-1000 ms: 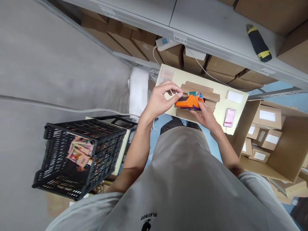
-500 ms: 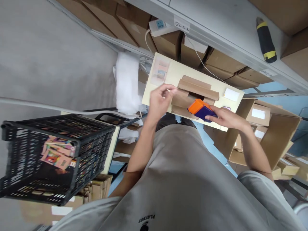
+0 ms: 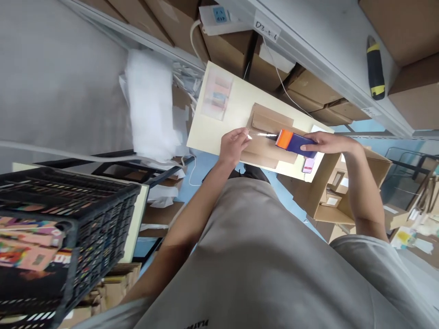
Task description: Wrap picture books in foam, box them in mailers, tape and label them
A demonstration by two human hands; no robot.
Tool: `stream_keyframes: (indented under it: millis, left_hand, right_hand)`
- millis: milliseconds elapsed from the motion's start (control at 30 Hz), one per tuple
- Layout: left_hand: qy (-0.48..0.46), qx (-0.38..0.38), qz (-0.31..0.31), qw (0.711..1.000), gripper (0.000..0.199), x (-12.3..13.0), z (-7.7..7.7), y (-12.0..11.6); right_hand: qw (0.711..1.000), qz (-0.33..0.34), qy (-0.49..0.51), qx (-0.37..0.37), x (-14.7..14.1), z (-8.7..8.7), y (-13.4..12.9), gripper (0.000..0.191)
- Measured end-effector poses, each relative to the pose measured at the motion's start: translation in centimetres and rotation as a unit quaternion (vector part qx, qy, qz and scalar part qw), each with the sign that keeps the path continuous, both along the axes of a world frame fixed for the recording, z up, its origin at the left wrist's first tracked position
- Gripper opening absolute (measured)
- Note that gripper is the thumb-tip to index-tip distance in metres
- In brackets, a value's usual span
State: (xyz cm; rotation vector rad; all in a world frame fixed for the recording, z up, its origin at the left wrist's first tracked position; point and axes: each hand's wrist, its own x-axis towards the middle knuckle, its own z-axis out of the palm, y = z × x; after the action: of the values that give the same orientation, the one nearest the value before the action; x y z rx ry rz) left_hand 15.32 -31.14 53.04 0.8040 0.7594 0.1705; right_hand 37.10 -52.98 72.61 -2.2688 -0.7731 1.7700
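In my right hand [image 3: 329,142] is an orange and dark purple tape dispenser [image 3: 297,144], gripped by its purple end with the thumb on the near side. A glossy strip of clear tape [image 3: 263,135] stretches from its orange end to my left hand [image 3: 233,147]. The fingertips of that hand are pinched together on the strip's end. Beneath the strip lies a brown cardboard box [image 3: 272,119] with its flaps showing, on a cream tabletop [image 3: 240,98]. Whether the tape touches the cardboard, I cannot tell.
A phone [image 3: 308,165] lies near the tabletop's right end. At left stands a black plastic crate [image 3: 103,219] holding colourful packets. An open carton [image 3: 334,214] is at right. A yellow-and-black utility knife [image 3: 376,68] rests on the shelf above, and a power strip [image 3: 222,20] hangs there.
The dispenser has turned flatter and moved slightly right, and a strip of tape now shows clearly between it and my left hand. The camera view has shifted, bringing the phone into fuller sight.
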Motion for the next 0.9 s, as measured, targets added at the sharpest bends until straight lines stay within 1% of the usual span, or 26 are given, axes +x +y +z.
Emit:
stream_keyframes:
  millis: [100,233,333,400,533,667,800,900]
  left_hand:
    - [0.005,-0.005,0.001,1.0,0.045,0.5,-0.7,0.7]
    - [0.002,-0.006,-0.015,1.0,0.05,0.7,-1.4,1.3]
    - [0.007,0.005,-0.019,1.0,0.049,0.8,-2.1,1.3]
    - [0.016,0.02,-0.015,1.0,0.045,1.0,-2.6,1.2]
    - [0.025,0.058,0.006,0.998,0.041,1.4,-3.5,1.2]
    - [0.019,0.035,0.017,0.999,0.04,1.7,-4.6,1.8]
    - [0.034,0.024,0.002,0.999,0.034,2.1,-6.4,2.3]
    - [0.046,0.058,-0.029,0.997,0.029,2.6,-8.1,2.1]
  right_hand:
    - [1.0,-0.012,0.009,0.002,0.1,-1.7,0.1,0.077]
    - [1.0,-0.015,0.013,0.005,-0.2,-4.0,0.1,0.078]
    - [1.0,-0.01,0.0,-0.005,-0.3,-5.1,0.4,0.078]
    - [1.0,-0.007,-0.006,-0.01,-0.3,-5.4,0.8,0.076]
    - [1.0,-0.002,-0.004,-0.005,-0.6,-5.3,1.5,0.072]
    - [1.0,-0.004,-0.004,0.002,-1.0,-5.3,2.1,0.075]
    - [1.0,-0.007,-0.006,-0.013,-1.3,-5.6,2.5,0.075]
    - [1.0,-0.008,-0.01,-0.027,-1.4,-5.8,2.7,0.074]
